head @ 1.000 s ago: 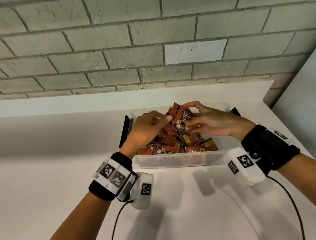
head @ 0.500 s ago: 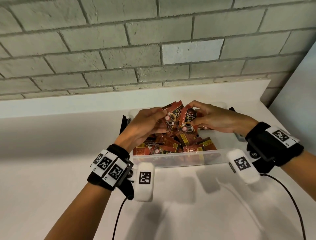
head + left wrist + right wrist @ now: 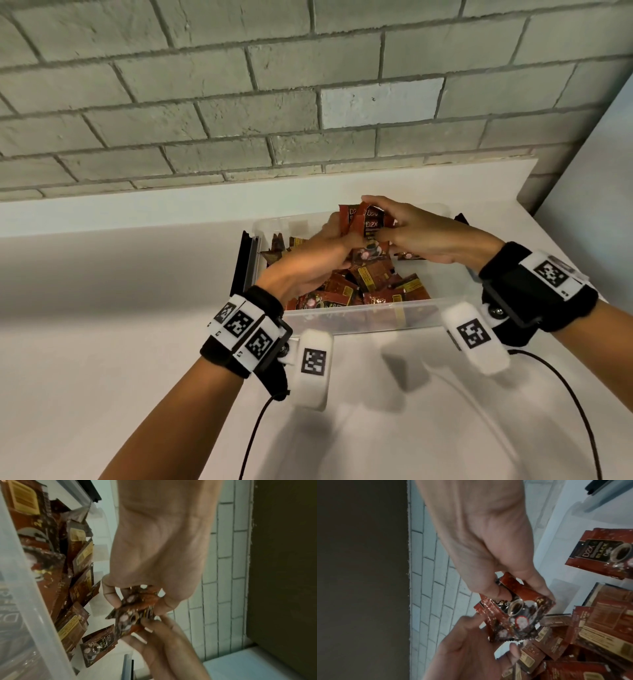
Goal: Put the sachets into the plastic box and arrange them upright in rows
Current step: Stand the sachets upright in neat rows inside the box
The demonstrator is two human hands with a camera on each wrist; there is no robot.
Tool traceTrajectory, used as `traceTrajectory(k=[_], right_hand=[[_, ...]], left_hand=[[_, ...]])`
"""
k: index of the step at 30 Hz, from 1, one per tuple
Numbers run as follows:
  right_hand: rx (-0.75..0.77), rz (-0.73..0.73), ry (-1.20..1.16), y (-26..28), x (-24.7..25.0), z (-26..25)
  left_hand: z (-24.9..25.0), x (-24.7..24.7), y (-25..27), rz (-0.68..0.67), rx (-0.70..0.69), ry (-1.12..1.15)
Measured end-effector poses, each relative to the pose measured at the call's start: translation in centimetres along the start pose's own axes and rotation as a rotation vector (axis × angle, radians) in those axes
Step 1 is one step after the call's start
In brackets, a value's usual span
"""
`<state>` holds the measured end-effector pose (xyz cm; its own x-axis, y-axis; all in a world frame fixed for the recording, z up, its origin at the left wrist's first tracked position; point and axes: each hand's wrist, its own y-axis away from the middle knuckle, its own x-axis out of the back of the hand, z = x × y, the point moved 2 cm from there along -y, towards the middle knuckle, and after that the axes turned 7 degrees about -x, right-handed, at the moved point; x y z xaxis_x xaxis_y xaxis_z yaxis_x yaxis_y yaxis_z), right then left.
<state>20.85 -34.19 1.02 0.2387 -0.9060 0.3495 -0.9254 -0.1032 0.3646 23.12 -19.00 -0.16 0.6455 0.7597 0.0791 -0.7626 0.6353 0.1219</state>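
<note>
A clear plastic box (image 3: 359, 317) stands on the white counter with several red-brown coffee sachets (image 3: 380, 284) lying loose and jumbled inside. Above its far half, both hands hold one small bundle of sachets (image 3: 368, 228) upright, printed faces toward me. My left hand (image 3: 337, 229) pinches the bundle from the left and my right hand (image 3: 376, 221) grips it from the right and top. In the left wrist view my left hand (image 3: 137, 601) pinches the sachets (image 3: 130, 616). In the right wrist view my right hand (image 3: 523, 593) clasps the bundle (image 3: 522, 609) over the loose sachets (image 3: 599, 628).
Black latch handles (image 3: 245, 263) sit at the box's short ends. A grey brick wall (image 3: 308, 102) rises close behind the counter (image 3: 102, 342), and a white panel (image 3: 599, 188) closes the right side. One sachet (image 3: 599, 553) lies face up on the box floor. Cables trail from both wrists.
My left hand picked up a sachet and brought it against the one in my right hand. Both hands now hold the sachets together, slightly higher and farther back over the box.
</note>
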Motion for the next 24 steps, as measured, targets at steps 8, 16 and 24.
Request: traceTrajectory(k=[8, 16, 24], right_hand=[[0.107, 0.088, 0.07, 0.4, -0.2, -0.9], [0.116, 0.034, 0.523, -0.1, 3.4, -0.5], [-0.103, -0.065, 0.765, -0.3, 8.4, 2.0]], left_hand=[[-0.1, -1.4, -1.3, -0.032, -0.043, -0.038], [0.0, -2.0, -4.0, -0.087, 0.03, -0.297], [1.0, -4.9, -5.8, -0.667, 0.08, -1.216]])
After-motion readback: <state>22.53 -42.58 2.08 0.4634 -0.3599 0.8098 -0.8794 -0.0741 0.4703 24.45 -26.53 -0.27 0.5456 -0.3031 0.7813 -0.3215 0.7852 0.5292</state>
